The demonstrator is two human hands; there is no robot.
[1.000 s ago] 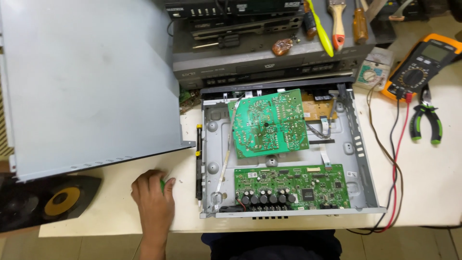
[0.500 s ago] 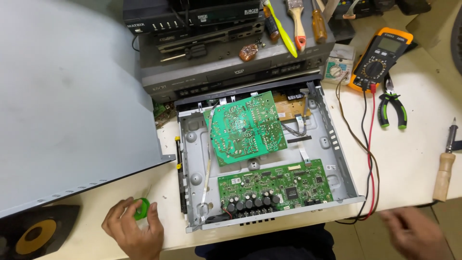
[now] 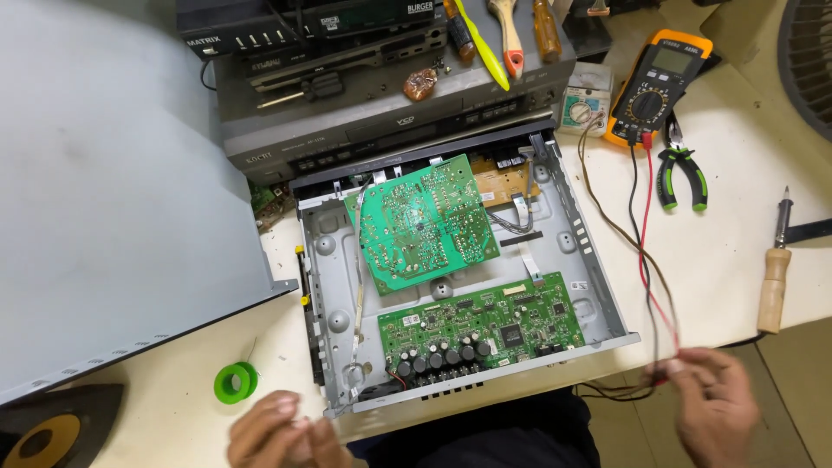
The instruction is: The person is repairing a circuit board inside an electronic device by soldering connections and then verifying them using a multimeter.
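An open metal player chassis (image 3: pixel 589 251) lies before me. It carries a solder-side-up green circuit board (image 3: pixel 420 221) and a second green board with black capacitors (image 3: pixel 485 325). My right hand (image 3: pixel 715 407), at the lower right, pinches the red and black test leads (image 3: pixel 648 260), which run up to an orange multimeter (image 3: pixel 659 82). Low at the table's front edge sits my left hand (image 3: pixel 277 429), blurred, just right of a green solder spool (image 3: pixel 236 382) and apart from it. Whether it holds anything is unclear.
A large grey metal lid (image 3: pixel 113 217) fills the left side. Stacked players (image 3: pixel 373 95) with screwdrivers on top stand behind. Green-handled pliers (image 3: pixel 680 169) and a wooden-handled soldering iron (image 3: pixel 774 277) lie at the right. A dark speaker (image 3: pixel 43 433) is at the bottom left.
My left hand let go of the green spool and moved right of it. My right hand came into view and took hold of the test leads.
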